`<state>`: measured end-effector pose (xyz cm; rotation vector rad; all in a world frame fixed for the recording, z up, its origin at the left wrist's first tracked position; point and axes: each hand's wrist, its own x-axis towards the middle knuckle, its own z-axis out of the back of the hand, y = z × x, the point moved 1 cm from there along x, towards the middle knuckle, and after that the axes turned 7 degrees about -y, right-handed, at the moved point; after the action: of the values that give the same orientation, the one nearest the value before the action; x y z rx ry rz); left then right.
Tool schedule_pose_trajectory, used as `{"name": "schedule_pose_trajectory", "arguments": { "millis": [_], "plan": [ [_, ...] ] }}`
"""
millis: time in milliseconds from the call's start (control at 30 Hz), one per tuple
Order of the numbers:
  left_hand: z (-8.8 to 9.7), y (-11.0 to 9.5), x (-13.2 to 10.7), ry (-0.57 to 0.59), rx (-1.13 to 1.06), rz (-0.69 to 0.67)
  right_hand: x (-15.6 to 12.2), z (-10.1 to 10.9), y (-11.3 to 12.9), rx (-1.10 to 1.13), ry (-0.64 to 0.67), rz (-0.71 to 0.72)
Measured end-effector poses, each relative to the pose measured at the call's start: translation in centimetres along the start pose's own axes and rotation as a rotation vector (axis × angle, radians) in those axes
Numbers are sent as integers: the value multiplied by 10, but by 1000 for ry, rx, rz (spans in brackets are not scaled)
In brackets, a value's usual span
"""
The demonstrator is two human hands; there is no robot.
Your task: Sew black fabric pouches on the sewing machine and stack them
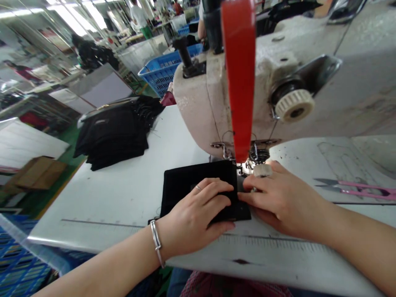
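Note:
A black rectangular fabric piece [179, 181] lies flat on the white sewing table, its right edge beside the presser foot [246, 167] of a sewing machine [198, 95]. My left hand [198, 210] rests on top of the fabric with its fingers stretched out, a ring and a silver bracelet on it. At the fabric's right edge, close to the foot, is my right hand [284, 198]. Its fingers are bent and touch the edge; whether they pinch it is hidden. A red strip on the machine's head hides part of the needle area.
A stack of black fabric pieces [117, 128] sits at the table's left back. Pink-handled thread snips [355, 187] lie to the right of my right hand. A blue basket [161, 70] stands behind the table, and another blue crate [24, 255] is at lower left. People work in the background.

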<state>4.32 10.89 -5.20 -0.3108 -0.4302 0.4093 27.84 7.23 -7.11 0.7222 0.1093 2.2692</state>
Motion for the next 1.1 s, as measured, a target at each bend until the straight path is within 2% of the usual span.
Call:
{"name": "schedule_pose_trajectory", "arguments": {
  "millis": [133,267,400,633,900,1100],
  "plan": [
    [-6,-9,-1,37,62,-15,0,0,3,-18,-9,-7],
    [-12,-17,-3,-23,93,2,0,0,4,-73,-17,18],
    [-9,-19,-3,-50,121,6,0,1,5,-138,-6,55],
    [-3,-19,-4,29,115,-12,-4,-2,7,-94,-41,34],
    [-10,-5,-1,3,78,-37,-7,-8,5,-109,-66,23],
    [-12,10,11,-35,90,-68,-3,-5,2,-200,-13,-45]
  ]
}}
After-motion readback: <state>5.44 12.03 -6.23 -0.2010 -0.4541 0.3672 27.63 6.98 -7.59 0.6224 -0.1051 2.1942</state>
